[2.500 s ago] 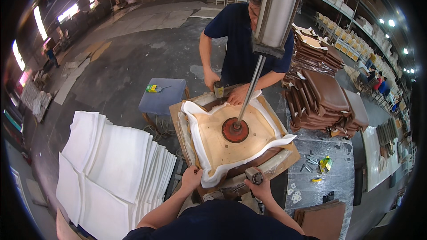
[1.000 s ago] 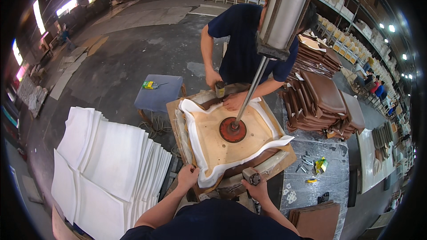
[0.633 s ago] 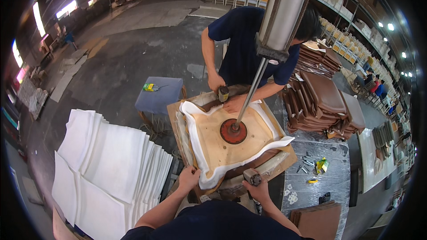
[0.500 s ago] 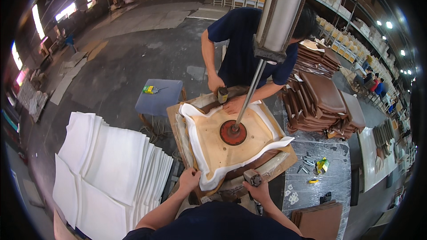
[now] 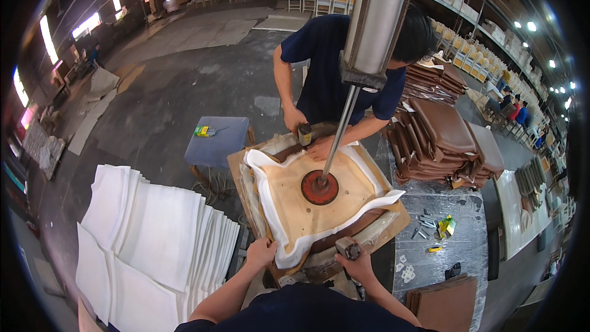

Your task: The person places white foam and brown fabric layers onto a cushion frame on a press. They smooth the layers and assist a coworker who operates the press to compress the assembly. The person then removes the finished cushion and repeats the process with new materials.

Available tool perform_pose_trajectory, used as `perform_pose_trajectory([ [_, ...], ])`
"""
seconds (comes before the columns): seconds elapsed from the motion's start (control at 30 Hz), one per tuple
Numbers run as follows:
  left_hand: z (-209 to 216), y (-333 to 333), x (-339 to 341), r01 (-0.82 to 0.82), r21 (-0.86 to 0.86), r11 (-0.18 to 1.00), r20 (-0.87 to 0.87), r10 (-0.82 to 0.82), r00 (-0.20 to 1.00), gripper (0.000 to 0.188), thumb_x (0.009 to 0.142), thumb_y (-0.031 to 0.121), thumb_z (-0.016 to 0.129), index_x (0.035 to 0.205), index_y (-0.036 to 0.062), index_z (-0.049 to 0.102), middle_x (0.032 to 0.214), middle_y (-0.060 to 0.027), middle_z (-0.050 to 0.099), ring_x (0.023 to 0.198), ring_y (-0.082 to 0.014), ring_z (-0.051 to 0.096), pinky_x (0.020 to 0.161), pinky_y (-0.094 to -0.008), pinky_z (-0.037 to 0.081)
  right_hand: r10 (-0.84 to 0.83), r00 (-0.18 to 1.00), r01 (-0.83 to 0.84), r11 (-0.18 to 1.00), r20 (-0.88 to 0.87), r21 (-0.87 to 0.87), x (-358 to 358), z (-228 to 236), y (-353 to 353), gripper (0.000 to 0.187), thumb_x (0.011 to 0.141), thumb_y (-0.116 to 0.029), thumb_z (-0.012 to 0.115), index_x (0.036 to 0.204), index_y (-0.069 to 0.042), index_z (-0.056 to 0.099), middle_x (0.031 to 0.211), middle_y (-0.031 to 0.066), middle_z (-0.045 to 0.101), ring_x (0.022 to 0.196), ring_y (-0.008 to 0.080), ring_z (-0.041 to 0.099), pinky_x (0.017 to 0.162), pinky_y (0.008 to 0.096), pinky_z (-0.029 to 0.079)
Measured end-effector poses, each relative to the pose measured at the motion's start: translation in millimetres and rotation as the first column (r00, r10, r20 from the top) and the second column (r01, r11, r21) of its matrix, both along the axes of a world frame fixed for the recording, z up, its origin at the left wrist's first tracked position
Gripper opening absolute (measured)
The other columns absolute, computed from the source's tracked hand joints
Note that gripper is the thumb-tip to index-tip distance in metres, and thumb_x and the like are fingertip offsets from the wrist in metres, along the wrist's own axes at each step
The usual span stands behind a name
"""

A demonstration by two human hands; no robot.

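Note:
A wooden seat panel [image 5: 289, 203] lies face down, rimmed by white padding [image 5: 268, 192] and brown cover material [image 5: 337, 238]. A red round press foot [image 5: 319, 188] on a metal rod bears on its middle. At the near left corner, the fingers of my left hand [image 5: 262, 252] are closed on the edge of the white padding. My right hand [image 5: 359, 265] grips a staple gun [image 5: 348, 248] beside the near edge. Across from me, a co-worker's hand [image 5: 295, 119] holds another staple gun [image 5: 305, 134], and their other hand [image 5: 319, 149] presses on the far edge.
A stack of white padding sheets [image 5: 160, 227] stands at left, with a blue stool [image 5: 216, 141] beyond it. To the right, a plastic-covered table [image 5: 455, 246] bears staples, a yellow-green box [image 5: 447, 226] and brown panels [image 5: 442, 304]. Brown covered seats [image 5: 442, 126] are piled behind. A press cylinder [image 5: 378, 18] hangs overhead.
The view has shifted slightly. Both my hands keep about the same places at the panel's near edge, and the co-worker's staple gun stays at the far edge.

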State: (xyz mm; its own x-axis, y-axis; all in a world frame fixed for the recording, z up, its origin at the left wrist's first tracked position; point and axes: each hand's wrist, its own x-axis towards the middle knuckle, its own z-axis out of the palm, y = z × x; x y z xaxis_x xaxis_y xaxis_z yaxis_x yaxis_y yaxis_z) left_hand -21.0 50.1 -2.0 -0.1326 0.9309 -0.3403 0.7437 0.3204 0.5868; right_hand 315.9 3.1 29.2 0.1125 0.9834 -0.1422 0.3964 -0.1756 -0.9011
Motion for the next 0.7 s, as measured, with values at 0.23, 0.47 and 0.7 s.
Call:
perform_pose_trajectory([
  [0.23,-1.9,4.2,1.5,0.009,0.019,1.0,-0.024,-0.009,1.0,0.052,0.097,0.053,0.071,0.088,0.0022,0.078,0.09,-0.0246,0.079,0.091,-0.0447,0.078,0.083,-0.0545,0.06,-0.016,1.0,0.016,1.0,-0.019,0.016,-1.1,1.7,-1.1,0.068,0.086,-0.018,0.095,0.148,-0.009,0.069,0.125,0.0138,0.082,0.119,0.0221,0.078,0.103,0.0382,0.061],
  [0.47,-5.8,3.8,3.2,-0.001,0.062,0.998,-0.036,0.003,0.999,0.053,0.097,0.053,0.071,0.087,0.0011,0.078,0.091,-0.0254,0.078,0.092,-0.0459,0.077,0.083,-0.0558,0.059,-0.007,1.0,0.007,0.999,-0.01,0.042,0.2,2.0,-1.7,0.067,0.086,-0.015,0.094,0.148,-0.008,0.068,0.125,0.0142,0.081,0.118,0.0228,0.078,0.103,0.0382,0.06],
  [0.7,-7.5,1.4,3.4,-0.017,0.069,0.997,-0.022,0.019,1.0,0.054,0.099,0.053,0.069,0.088,0.0008,0.075,0.09,-0.0265,0.077,0.092,-0.0467,0.076,0.083,-0.0565,0.059,-0.01,0.999,0.011,1.0,-0.053,0.014,0.9,-3.4,-2.2,0.068,0.086,-0.013,0.093,0.149,-0.008,0.067,0.125,0.0158,0.081,0.118,0.0234,0.077,0.103,0.0391,0.06],
])
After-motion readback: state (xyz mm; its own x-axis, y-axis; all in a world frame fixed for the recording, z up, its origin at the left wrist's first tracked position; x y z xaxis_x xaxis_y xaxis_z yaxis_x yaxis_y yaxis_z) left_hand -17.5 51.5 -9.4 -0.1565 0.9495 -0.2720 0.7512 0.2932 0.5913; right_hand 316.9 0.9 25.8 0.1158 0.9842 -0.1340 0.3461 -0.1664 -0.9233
